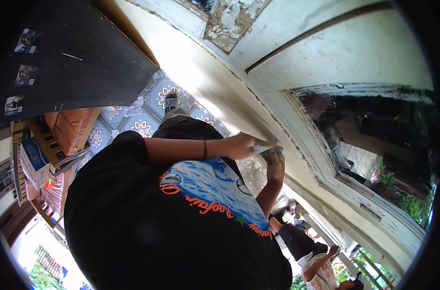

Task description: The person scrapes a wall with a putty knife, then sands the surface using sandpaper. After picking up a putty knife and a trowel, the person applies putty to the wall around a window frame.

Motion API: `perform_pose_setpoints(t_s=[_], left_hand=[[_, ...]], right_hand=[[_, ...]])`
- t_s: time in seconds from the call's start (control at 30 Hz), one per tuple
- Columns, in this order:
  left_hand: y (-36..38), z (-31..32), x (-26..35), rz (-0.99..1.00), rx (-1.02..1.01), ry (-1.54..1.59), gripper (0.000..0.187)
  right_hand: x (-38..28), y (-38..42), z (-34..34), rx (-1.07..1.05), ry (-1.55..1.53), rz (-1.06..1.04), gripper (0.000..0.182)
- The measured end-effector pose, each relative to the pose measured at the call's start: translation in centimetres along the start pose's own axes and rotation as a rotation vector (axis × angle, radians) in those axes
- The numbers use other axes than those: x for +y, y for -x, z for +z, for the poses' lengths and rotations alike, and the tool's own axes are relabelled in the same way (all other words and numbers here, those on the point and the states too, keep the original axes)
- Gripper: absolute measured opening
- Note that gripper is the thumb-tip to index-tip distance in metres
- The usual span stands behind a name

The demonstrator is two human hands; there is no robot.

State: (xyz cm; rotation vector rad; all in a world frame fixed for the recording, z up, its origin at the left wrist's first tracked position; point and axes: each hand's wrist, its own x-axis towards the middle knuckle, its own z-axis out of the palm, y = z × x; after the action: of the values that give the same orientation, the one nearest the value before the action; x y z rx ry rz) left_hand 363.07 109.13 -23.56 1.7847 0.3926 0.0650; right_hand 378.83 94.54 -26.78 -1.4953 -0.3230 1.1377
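Observation:
My left hand (239, 146), with a dark band on its wrist, is closed round a flat tool (259, 149) that looks like a scraper, light with a yellowish edge. Close beside it, my right hand (274, 166) has its fingers pressed on a small flat grey plate (273, 151). The plate and the tool meet or overlap between the hands; their exact contact is unclear. Both hands are in front of my black shirt (181, 241), near the pale wall edge (297, 176) below a window frame (321, 164).
A black board (84, 53) stands at upper left over patterned floor tiles (141, 128). A wooden seat with orange cushions (72, 128) and a blue-white box (34, 159) are at left. Another person (321, 266) is at lower right. Dark window glass (370, 125) is at right.

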Motion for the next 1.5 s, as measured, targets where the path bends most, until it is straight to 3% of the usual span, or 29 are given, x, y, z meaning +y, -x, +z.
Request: perform_pose_setpoints(t_s=[0.07, 0.13, 0.27, 0.33, 0.4, 0.5, 0.57, 0.63, 0.7, 0.77, 0.83, 0.93, 1.13, 1.23, 1.3, 1.5], left_hand=[[-0.4, -0.9, -0.3, -0.071, 0.020, 0.059, 0.032], [0.0, -3.2, 0.9, -0.190, -0.037, 0.113, 0.033], [0.8, -5.5, -1.3, -0.124, -0.077, 0.160, 0.038], [1.5, -6.5, -2.0, 0.070, -0.062, -0.016, 0.047], [1.7, -7.6, -3.6, 0.108, -0.095, 0.054, 0.054], [2.1, -10.2, -6.5, 0.065, -0.051, 0.237, 0.041], [2.0, -13.3, -9.4, 0.295, -0.087, -0.112, 0.026], [3.9, -17.8, -9.7, -0.029, 0.006, -0.021, 0.016], [5.7, -20.4, -14.0, -0.367, 0.497, 0.959, 0.024], [4.9, -23.3, -22.3, -0.501, 0.943, 1.226, 0.028], [4.1, -27.6, -26.9, -0.501, 1.323, 1.087, 0.026], [4.0, -34.7, -27.4, -0.310, 1.600, 0.918, 0.028], [1.7, -39.4, -25.1, -0.089, 1.764, 0.803, 0.033], [0.2, -37.2, -24.5, -0.079, 1.777, 0.816, 0.035], [-0.9, -35.1, -24.2, -0.075, 1.780, 0.833, 0.037], [-3.5, -29.2, -21.9, -0.052, 1.793, 0.903, 0.043]], right_hand=[[1.0, -0.3, 0.8, -0.079, -0.053, 0.020, 0.029], [0.0, 0.0, 4.4, -0.219, -0.343, -0.016, 0.036], [0.5, -0.7, 8.6, -0.345, -0.358, -0.079, 0.052], [0.7, -1.9, 9.9, -0.360, -0.200, -0.104, 0.063], [0.0, -3.3, 11.6, -0.389, 0.212, -0.194, 0.067], [-1.5, -3.9, 15.9, -0.296, 0.158, -0.075, 0.052], [-2.3, -4.3, 18.6, -0.216, 0.101, 0.019, 0.034], [-1.4, -5.5, 19.7, -0.189, 0.086, 0.043, 0.030], [0.0, -6.9, 19.7, -0.152, 0.055, 0.096, 0.022], [0.2, -7.2, 20.9, -0.113, 0.016, 0.085, 0.021], [0.0, -7.3, 22.3, -0.049, -0.081, 0.060, 0.020], [-0.1, -5.7, 23.4, 0.086, -0.182, 0.110, 0.020], [1.0, -3.1, 20.9, 0.179, -0.259, 0.112, 0.024], [0.3, -2.3, 19.7, 0.251, -0.090, -0.021, 0.024], [0.4, -2.8, 17.5, 0.161, -0.237, 0.100, 0.024], [0.0, -1.6, 11.6, 0.074, -0.207, 0.086, 0.025]])
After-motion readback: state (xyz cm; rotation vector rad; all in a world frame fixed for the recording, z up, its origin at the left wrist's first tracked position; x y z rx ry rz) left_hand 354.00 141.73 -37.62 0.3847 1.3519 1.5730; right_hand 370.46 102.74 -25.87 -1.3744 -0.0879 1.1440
